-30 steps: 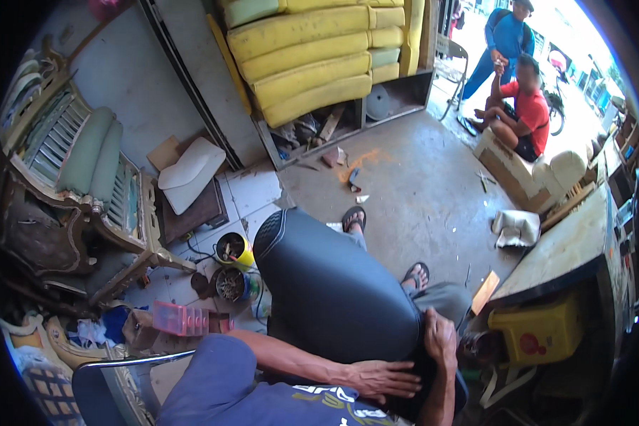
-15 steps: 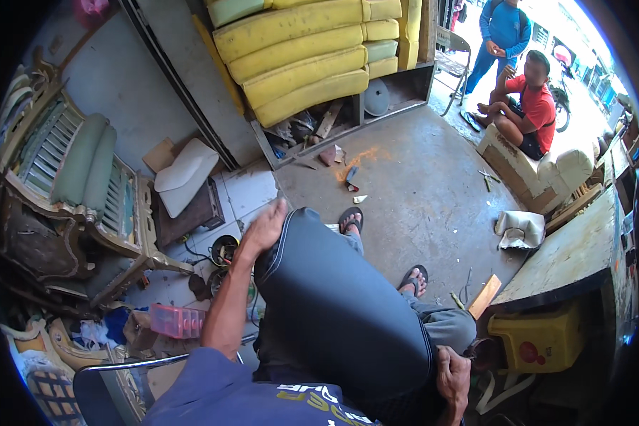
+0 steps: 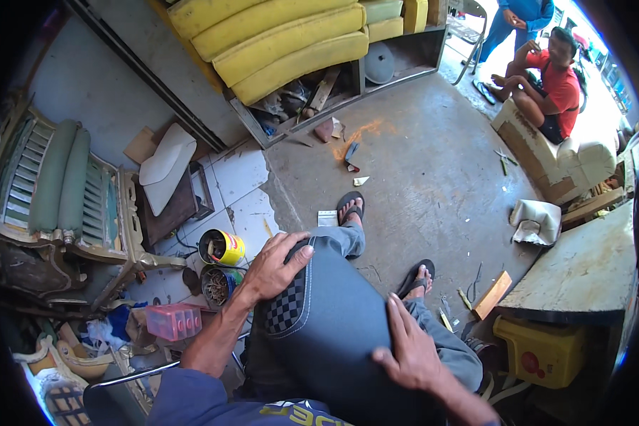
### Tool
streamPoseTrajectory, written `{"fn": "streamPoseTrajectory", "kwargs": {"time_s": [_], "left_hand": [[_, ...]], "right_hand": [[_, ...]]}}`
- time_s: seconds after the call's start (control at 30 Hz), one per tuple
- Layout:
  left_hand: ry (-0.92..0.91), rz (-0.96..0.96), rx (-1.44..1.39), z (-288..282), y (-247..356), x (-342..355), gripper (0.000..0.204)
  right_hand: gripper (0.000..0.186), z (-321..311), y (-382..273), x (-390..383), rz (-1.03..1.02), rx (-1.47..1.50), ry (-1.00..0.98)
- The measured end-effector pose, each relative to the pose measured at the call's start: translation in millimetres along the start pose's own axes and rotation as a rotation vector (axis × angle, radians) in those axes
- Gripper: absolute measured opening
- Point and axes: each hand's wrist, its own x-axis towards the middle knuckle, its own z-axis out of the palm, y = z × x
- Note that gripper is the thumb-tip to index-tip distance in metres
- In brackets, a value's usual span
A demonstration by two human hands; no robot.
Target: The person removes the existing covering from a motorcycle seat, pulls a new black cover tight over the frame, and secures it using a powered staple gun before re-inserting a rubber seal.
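Note:
A black motorcycle seat [image 3: 348,312] with white stitching and a checkered side panel [image 3: 286,310] lies across my lap. My left hand [image 3: 277,266] grips the far left end of the seat, thumb on the cover and fingers over the edge. On the right side of the cover my right hand [image 3: 412,351] lies flat, fingers stretched and thumb apart. The seat's near end is partly hidden by my right arm and shirt.
Left of my legs stand a yellow can [image 3: 221,246], a container of small pieces [image 3: 218,285] and a pink plastic box [image 3: 172,323]. A wood block [image 3: 491,295] lies beside my right foot. A person in red [image 3: 557,92] sits at the far right.
The seat has turned, so its checkered side panel now shows. My right hand has left the near right end and come onto the cover. My left hand has moved down over the edge.

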Motion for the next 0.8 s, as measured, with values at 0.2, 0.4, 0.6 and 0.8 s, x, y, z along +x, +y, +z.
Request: {"fn": "streamPoseTrajectory", "kwargs": {"time_s": [0.2,0.4,0.6,0.8], "left_hand": [[-0.124,-0.019,-0.102,-11,10,21,0.063],[-0.563,-0.387,-0.354,-29,4,70,0.062],[-0.582,-0.507,-0.552,-19,7,86,0.045],[-0.445,-0.476,-0.554,-16,9,76,0.031]], "right_hand": [[0.097,5,9,181,0.504,0.812,-0.547],[0.069,12,20,215,0.376,0.802,-0.532],[0.052,8,23,214,0.42,0.721,-0.379],[0.057,30,12,226,0.361,0.495,-0.247]]}}
